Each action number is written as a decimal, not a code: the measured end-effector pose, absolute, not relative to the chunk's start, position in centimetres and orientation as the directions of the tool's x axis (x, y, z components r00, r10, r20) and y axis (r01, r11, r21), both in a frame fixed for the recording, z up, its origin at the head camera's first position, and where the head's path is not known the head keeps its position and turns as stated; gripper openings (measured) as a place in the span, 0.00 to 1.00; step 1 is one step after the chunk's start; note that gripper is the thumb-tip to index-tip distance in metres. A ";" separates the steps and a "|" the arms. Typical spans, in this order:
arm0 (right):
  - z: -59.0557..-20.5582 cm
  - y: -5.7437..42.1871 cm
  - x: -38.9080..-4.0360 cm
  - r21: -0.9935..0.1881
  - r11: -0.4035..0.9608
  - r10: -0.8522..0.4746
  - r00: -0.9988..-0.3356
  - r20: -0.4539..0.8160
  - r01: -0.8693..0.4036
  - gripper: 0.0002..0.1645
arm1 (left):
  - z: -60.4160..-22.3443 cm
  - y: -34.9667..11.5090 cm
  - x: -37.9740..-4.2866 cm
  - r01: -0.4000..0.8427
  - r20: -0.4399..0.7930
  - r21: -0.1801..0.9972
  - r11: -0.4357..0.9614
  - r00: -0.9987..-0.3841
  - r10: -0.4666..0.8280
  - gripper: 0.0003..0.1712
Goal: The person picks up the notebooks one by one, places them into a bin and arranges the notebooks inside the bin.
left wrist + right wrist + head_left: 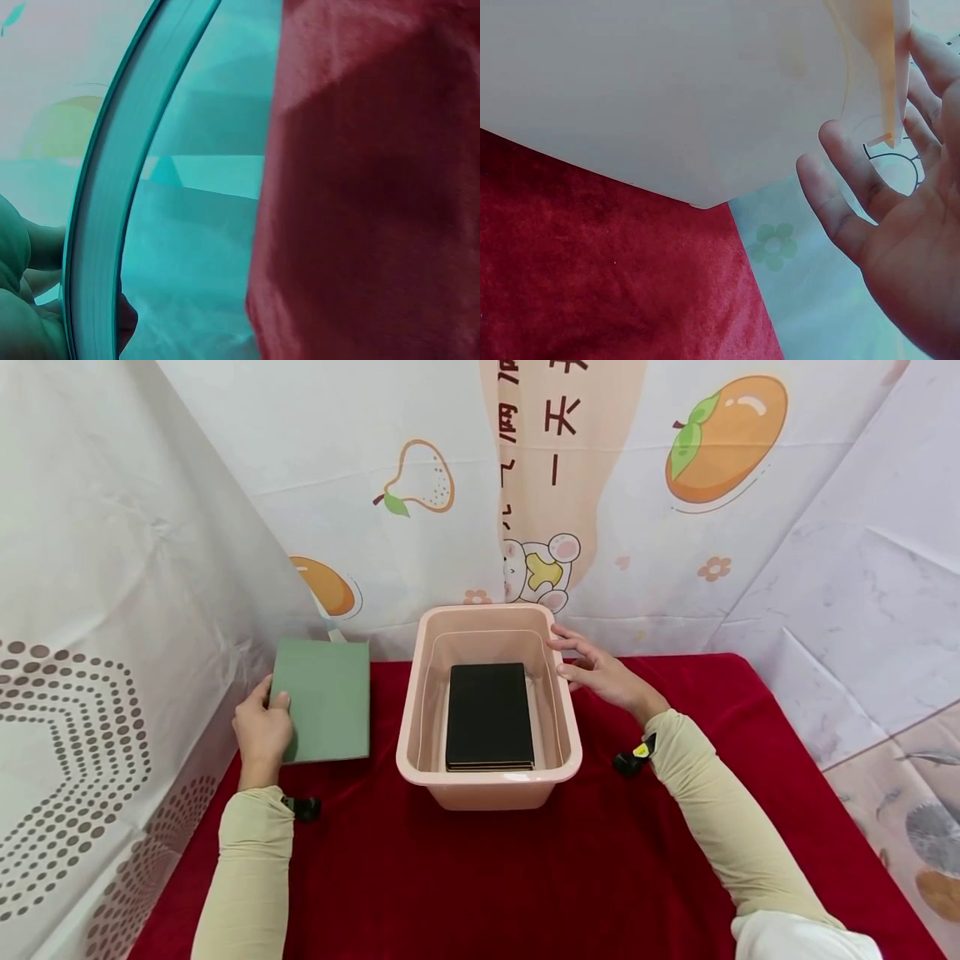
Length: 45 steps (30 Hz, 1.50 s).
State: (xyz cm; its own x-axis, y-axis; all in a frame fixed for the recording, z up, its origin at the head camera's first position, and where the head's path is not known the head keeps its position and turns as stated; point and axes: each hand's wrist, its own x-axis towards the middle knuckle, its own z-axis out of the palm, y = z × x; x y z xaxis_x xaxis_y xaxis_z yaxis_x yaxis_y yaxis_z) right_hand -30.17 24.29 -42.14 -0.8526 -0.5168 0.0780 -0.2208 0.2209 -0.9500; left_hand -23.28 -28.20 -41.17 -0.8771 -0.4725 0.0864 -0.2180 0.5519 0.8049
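Note:
My left hand [262, 727] grips the left edge of a green hardcover book [326, 700], thumb on the near cover and fingers behind. In the left wrist view the book [105, 195] shows its pale page edges, with a fingertip on its far side. A pink plastic basin [483, 795] stands mid-table. Inside it lies a black book [489, 714]; layered edges show at its near end, and I cannot tell whether it is one book or a stack. My right hand [609, 678] touches the basin's right rim with loosely extended fingers [855, 169], some below the rim.
A red velvet cloth [480, 885] covers the table. White printed curtains [315, 427] hang close behind and on both sides, with fruit and flower drawings. A black wrist camera [303, 808] sits on the left wrist, another [628, 764] on the right.

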 end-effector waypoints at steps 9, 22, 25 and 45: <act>-42.3 24.2 -30.1 -0.952 0.218 -0.508 -0.858 0.076 -0.214 0.33 | -39.1 -27.5 -23.2 -0.204 0.077 0.829 0.520 -0.880 -0.469 0.30; -42.3 24.4 -30.1 -0.954 0.215 -0.504 -0.860 0.075 -0.210 0.33 | -36.1 -26.6 -23.1 -0.166 0.088 0.852 0.497 -0.890 -0.448 0.31; -42.4 24.4 -30.1 -0.954 0.212 -0.504 -0.860 0.079 -0.212 0.33 | -35.6 -26.3 -23.1 -0.164 0.091 0.841 0.516 -0.896 -0.434 0.31; -42.2 24.5 -30.2 -0.953 0.220 -0.513 -0.856 0.068 -0.208 0.33 | -32.4 -24.0 -23.9 -0.148 0.089 0.841 0.520 -0.910 -0.404 0.32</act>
State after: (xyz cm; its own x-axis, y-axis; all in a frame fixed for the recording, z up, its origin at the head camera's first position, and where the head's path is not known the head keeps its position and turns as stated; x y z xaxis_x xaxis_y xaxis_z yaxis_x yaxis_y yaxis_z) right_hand -30.25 24.48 -42.22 -0.8559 -0.5126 0.0682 -0.2076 0.2200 -0.9532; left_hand -23.87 -23.97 -32.39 -0.9104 -0.4040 0.0893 -0.1482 0.5201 0.8412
